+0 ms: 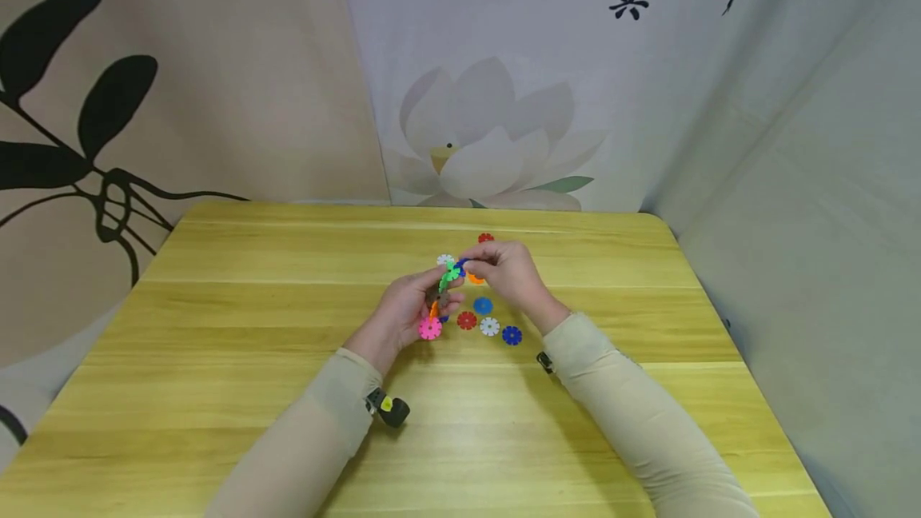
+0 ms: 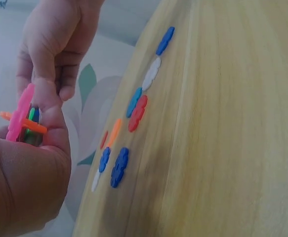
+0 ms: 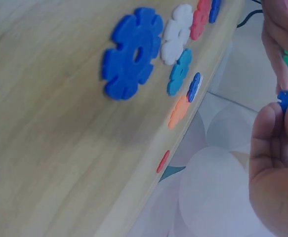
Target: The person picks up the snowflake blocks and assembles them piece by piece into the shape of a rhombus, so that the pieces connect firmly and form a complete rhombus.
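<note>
My left hand (image 1: 399,308) holds a small chain of notched plastic discs above the table. A pink disc (image 1: 430,328) forms its lower end, slotted across an orange disc (image 2: 27,122). Green discs (image 1: 452,271) make up the upper part, by the left fingertips. Between thumb and fingers, my right hand (image 1: 514,274) pinches a dark blue disc (image 3: 285,100) right at the green end. The right wrist view has the blue disc touching the green one, partly covered by the fingertips. The middle of the chain is hidden by the left hand.
Loose discs lie flat on the wooden table (image 1: 460,438) around the hands: dark blue (image 1: 512,335), white (image 1: 490,326), red (image 1: 467,320), light blue (image 1: 483,305) and orange (image 1: 476,279). Farther back are another red disc (image 1: 486,237) and a white disc (image 1: 444,260). A curtain hangs behind.
</note>
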### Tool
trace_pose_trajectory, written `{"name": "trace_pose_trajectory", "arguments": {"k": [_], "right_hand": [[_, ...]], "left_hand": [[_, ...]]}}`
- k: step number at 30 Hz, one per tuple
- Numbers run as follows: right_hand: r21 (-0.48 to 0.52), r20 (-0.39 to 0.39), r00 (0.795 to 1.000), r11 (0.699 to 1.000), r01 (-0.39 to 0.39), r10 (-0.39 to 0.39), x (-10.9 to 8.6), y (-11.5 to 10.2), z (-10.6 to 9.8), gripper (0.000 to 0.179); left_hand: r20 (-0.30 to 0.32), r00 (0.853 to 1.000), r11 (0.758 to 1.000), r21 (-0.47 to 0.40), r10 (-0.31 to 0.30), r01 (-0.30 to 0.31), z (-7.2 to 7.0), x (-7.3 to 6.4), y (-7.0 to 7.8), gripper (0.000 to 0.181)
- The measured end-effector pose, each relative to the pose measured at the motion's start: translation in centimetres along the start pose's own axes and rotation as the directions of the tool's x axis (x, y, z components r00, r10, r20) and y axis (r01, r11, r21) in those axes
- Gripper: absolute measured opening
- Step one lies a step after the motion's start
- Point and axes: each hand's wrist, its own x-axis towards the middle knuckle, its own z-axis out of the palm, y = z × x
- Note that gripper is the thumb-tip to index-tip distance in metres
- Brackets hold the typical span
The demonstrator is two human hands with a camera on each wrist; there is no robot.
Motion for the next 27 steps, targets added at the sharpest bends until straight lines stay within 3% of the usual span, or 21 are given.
{"name": "trace_pose_trajectory", "arguments": {"k": [5, 13, 20, 24, 27], "right_hand": [[-0.035, -0.019, 0.999, 0.998, 0.045, -0.046, -0.2, -0.3, 0.3, 0.011], [-0.002, -0.018, 1.000, 1.000, -0.012, 0.012, -0.4, 0.1, 0.8, 0.010], [-0.030, 0.073, 0.997, 0.999, -0.018, 0.020, -0.4, 0.0, 0.3, 0.035], [-0.095, 0.099, 0.990, 0.992, -0.087, 0.096, -0.6, 0.5, 0.0, 0.037], [-0.201, 0.141, 0.985, 0.977, -0.070, 0.099, -0.6, 1.2, -0.2, 0.034]], "left_hand": [[-0.035, 0.999, 1.000, -0.022, 0.000, -0.001, 0.2, 0.0, -0.1, 0.042], [-0.027, 1.000, 0.999, -0.049, -0.003, 0.002, 0.2, 0.0, -0.4, 0.041], [0.021, 1.000, 0.998, -0.067, 0.006, -0.005, 0.0, 0.1, -0.3, 0.044], [0.009, 1.000, 0.998, -0.058, -0.020, 0.021, -0.1, 0.2, -0.3, 0.044], [-0.003, 1.000, 0.999, -0.044, -0.029, 0.028, -0.2, 0.2, -0.4, 0.045]]}}
